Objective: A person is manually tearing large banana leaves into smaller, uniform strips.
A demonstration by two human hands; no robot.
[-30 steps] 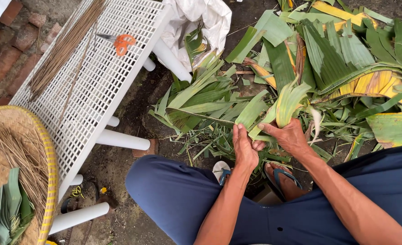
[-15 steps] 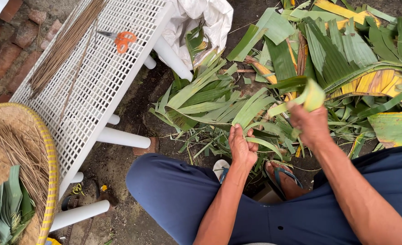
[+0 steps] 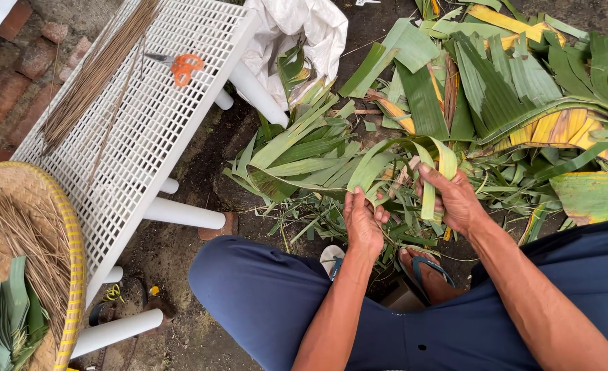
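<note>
Right hand (image 3: 458, 200) has drawn the long green leaf strip (image 3: 386, 154) back over the leaf pile (image 3: 496, 103), both grips closed on it, left hand (image 3: 363, 221) pinching its near end.

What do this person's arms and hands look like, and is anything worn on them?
Both forearms are bare, with no sleeves reaching into view. The left hand and right hand wear no gloves, and no rings, watch or bracelets show. Lower down, the person wears dark blue trousers and flip-flops with blue straps.
</note>
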